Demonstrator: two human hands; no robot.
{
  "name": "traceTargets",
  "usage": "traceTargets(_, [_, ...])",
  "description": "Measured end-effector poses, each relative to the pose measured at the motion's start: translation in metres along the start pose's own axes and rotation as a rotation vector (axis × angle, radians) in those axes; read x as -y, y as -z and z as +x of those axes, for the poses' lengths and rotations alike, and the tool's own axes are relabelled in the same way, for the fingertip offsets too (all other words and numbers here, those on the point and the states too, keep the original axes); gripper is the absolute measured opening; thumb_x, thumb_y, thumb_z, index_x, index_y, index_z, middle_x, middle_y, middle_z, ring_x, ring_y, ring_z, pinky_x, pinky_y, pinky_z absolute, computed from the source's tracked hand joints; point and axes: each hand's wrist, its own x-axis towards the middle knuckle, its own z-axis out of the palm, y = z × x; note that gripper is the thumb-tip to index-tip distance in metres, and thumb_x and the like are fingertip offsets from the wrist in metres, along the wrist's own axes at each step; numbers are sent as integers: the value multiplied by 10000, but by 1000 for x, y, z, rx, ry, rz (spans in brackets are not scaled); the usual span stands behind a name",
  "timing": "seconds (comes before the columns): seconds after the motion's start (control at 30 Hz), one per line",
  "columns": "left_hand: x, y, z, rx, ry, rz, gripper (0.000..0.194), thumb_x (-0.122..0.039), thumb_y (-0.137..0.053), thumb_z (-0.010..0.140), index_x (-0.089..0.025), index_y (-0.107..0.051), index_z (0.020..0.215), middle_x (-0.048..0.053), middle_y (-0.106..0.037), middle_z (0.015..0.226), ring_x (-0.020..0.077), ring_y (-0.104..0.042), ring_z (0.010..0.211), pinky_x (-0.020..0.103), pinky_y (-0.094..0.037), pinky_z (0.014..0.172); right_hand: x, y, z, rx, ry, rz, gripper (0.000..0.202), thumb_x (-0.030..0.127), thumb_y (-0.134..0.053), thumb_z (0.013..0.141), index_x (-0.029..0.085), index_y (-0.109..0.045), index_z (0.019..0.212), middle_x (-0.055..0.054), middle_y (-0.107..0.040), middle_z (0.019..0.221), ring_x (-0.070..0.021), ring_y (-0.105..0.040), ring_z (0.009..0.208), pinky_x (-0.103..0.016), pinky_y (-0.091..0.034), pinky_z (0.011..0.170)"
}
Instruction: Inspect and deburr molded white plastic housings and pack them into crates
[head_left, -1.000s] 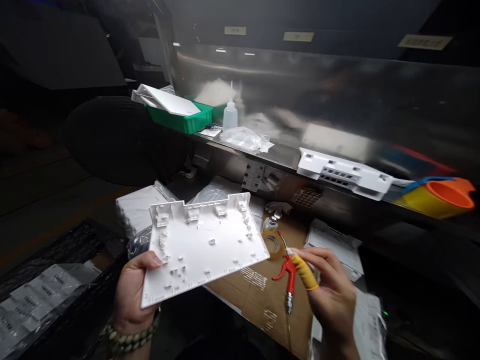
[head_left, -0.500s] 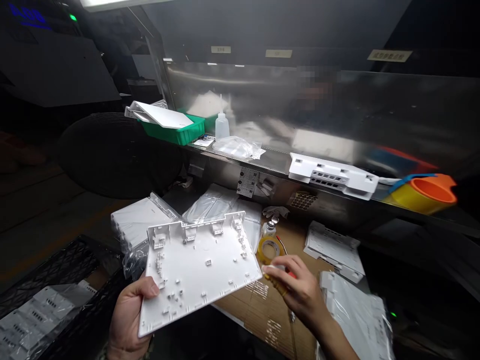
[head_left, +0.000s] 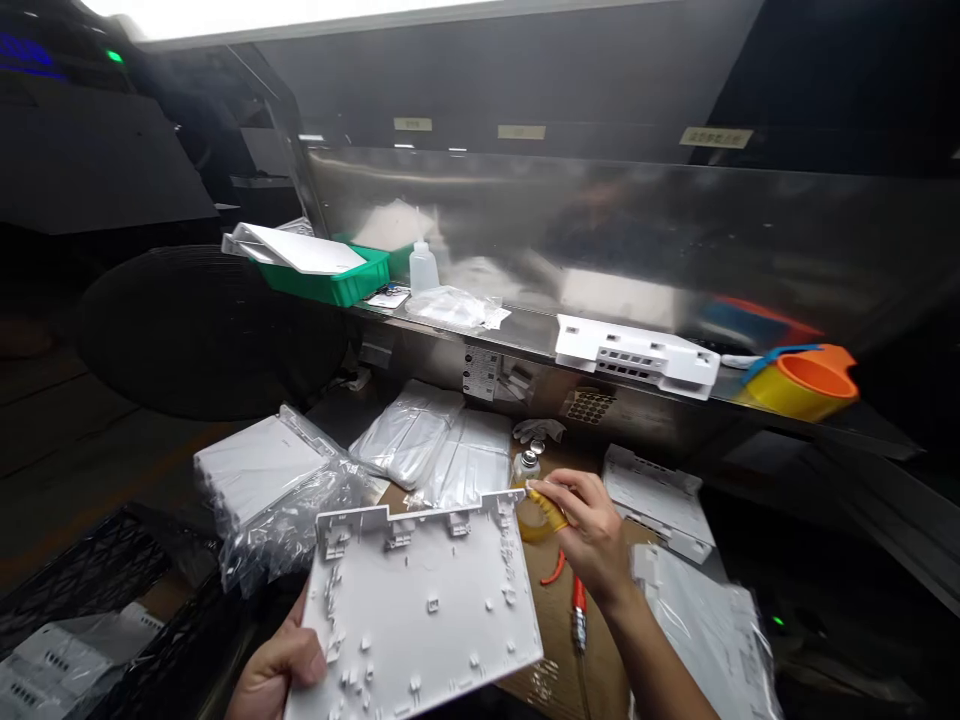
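My left hand (head_left: pixel 274 665) grips the lower left edge of a white plastic housing panel (head_left: pixel 420 630), thumb on its inner face. Clips and posts stand up from that face, and the panel tilts toward me. Closed around a small yellow-handled tool (head_left: pixel 549 508), my right hand (head_left: pixel 592 525) is at the panel's upper right corner. The tool's tip is too small to make out. Behind that hand a roll of yellow tape (head_left: pixel 531 528) lies partly hidden on the cardboard (head_left: pixel 525 690). A red tool with a metal fitting and hose (head_left: pixel 579 605) lies below the hand.
Bagged white panels (head_left: pixel 262 465) lie at left, flat plastic bags (head_left: pixel 409 430) behind. A small bottle (head_left: pixel 527 465) stands beyond the tape. More white parts (head_left: pixel 660 500) lie at right. The shelf holds a green bin (head_left: pixel 337 285), a squeeze bottle (head_left: pixel 424 268) and tape rolls (head_left: pixel 802 385).
The panel has dropped lower in view and turned a little clockwise. My right hand has moved up from its lower right corner to its upper right corner. The view has shifted slightly.
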Motion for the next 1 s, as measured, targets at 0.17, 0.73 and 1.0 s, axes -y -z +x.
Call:
traceTargets(0.17, [5,-29,-3,-65,-122,9,1189,115,-504,566,-447,-236,1578,4,-620,1447,390,-580,1292,632,-407,1130,-24,-5,-20,88,11,19,410,37,-551,902,275,-727,1186,-66,-664,1100,-228,-604,1028,-370,-530,842])
traceTargets(0.73, [81,-68,31,-70,-367,433,795,-17,-531,641,-359,-552,1359,-25,-441,1598,252,-315,1516,386,-172,1262,59,-57,-26,-17,109,247,466,0,-566,911,218,-668,1310,-97,-635,1086,-227,-574,1020,-370,-535,855])
traceTargets(1.0, [80,-64,37,-83,-372,474,786,-21,-520,623,-332,-558,1344,-10,-460,1582,252,-328,1507,378,-181,1249,50,-66,-39,-15,117,238,503,14,-576,914,240,-640,1358,-94,-624,1095,-223,-570,1048,-363,-524,878])
